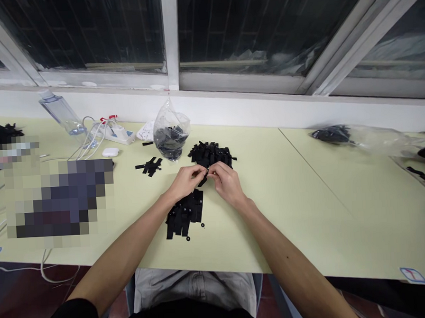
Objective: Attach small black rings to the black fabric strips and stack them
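My left hand (188, 180) and my right hand (226, 181) meet fingertip to fingertip over the table, both closed in a pinch. Between them is a short black strip (202, 182), its lower end hanging under the left fingers; its upper part is hidden. Just beyond my hands lies a heap of black strips (212, 152). Closer to me, a flatter pile of black strips (183, 215) with small white marks spreads beneath my left wrist. Two small black rings (188, 238) lie beside that pile. A few loose strips (149, 166) are to the left.
A clear plastic bag (172, 135) of black pieces stands behind the loose strips. On the left are a power strip (114, 133) with cables, a tilted bottle (62, 112), a white case (111, 152) and a blurred-out dark item (68, 197). Another plastic bag (371, 139) lies at right.
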Demonstrator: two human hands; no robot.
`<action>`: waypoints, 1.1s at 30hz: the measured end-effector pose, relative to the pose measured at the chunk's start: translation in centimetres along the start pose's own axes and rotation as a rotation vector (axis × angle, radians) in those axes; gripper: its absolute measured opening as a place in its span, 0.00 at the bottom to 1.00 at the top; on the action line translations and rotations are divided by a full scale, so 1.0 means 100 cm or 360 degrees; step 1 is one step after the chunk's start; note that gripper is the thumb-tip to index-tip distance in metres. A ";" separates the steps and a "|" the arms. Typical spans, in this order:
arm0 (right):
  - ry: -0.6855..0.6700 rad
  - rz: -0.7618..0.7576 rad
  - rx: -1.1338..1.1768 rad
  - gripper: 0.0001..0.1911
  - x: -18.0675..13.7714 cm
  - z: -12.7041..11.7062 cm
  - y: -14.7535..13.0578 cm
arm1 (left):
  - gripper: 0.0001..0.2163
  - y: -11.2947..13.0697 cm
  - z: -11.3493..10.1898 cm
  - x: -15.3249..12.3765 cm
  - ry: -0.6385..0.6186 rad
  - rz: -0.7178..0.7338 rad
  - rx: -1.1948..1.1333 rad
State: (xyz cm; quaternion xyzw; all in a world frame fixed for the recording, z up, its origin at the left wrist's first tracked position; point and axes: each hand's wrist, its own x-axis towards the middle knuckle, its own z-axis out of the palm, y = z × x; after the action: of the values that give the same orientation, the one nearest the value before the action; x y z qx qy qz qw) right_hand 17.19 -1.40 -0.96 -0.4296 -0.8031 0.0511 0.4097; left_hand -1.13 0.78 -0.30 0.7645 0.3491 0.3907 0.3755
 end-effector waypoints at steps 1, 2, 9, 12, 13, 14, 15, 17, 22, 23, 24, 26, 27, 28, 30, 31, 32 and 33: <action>-0.0004 -0.0013 -0.0008 0.09 0.000 0.000 0.000 | 0.13 0.000 0.000 0.000 -0.0004 0.0000 -0.0003; -0.0005 -0.0027 -0.0015 0.09 0.000 0.000 0.000 | 0.13 -0.001 0.000 0.000 -0.0006 -0.0001 -0.0005; -0.0039 -0.0089 -0.0112 0.10 -0.001 0.000 0.002 | 0.13 0.000 0.001 0.000 -0.0001 -0.0027 -0.0038; -0.0053 -0.0113 -0.0155 0.10 -0.001 0.001 0.003 | 0.12 -0.001 0.001 0.000 0.0006 -0.0032 -0.0056; -0.0060 -0.0120 -0.0167 0.11 -0.001 0.001 0.003 | 0.12 -0.001 0.001 0.001 0.0009 -0.0033 -0.0060; -0.0069 -0.0126 -0.0178 0.11 0.000 0.001 0.003 | 0.12 -0.002 0.001 0.001 0.0015 -0.0033 -0.0066; -0.0077 -0.0132 -0.0189 0.11 0.000 0.001 0.002 | 0.12 -0.002 0.001 0.001 0.0021 -0.0033 -0.0075; -0.0081 -0.0139 -0.0197 0.11 0.002 0.000 0.001 | 0.12 -0.003 0.001 0.002 0.0040 -0.0032 -0.0110; -0.0056 -0.0090 -0.0110 0.10 0.004 -0.004 -0.004 | 0.12 -0.005 0.003 0.004 0.0118 -0.0060 -0.0262; -0.0052 -0.0066 -0.0078 0.10 0.004 -0.004 -0.006 | 0.12 -0.006 0.004 0.004 0.0140 -0.0067 -0.0295; -0.0044 -0.0040 -0.0040 0.10 0.004 -0.004 -0.007 | 0.12 -0.007 0.004 0.005 0.0164 -0.0074 -0.0328; 0.0012 0.0028 0.0047 0.08 0.004 -0.004 -0.010 | 0.12 -0.009 0.003 0.006 0.0217 -0.0101 -0.0396; 0.0061 0.0073 0.0088 0.08 0.004 -0.005 -0.010 | 0.12 -0.011 0.001 0.007 0.0246 -0.0121 -0.0426; 0.0121 0.0124 0.0122 0.07 0.005 -0.005 -0.009 | 0.13 -0.012 -0.002 0.007 0.0261 -0.0144 -0.0448; 0.0233 0.0230 0.0155 0.06 0.006 -0.007 -0.006 | 0.13 -0.012 -0.008 0.007 0.0246 -0.0188 -0.0455; 0.0258 0.0278 0.0159 0.06 0.006 -0.007 -0.003 | 0.14 -0.012 -0.011 0.007 0.0173 -0.0211 -0.0433; 0.0247 0.0319 0.0161 0.05 0.006 -0.008 0.000 | 0.14 -0.011 -0.014 0.006 0.0092 -0.0226 -0.0413; 0.0202 0.0357 0.0164 0.05 0.006 -0.008 0.003 | 0.14 -0.010 -0.016 0.005 0.0003 -0.0243 -0.0392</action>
State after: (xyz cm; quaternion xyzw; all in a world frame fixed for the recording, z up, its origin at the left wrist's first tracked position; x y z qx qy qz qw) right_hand 17.79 -1.01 -0.18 -0.4975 -0.7188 0.1106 0.4729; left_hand -2.57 2.15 -0.36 0.6835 0.3561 0.4016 0.4947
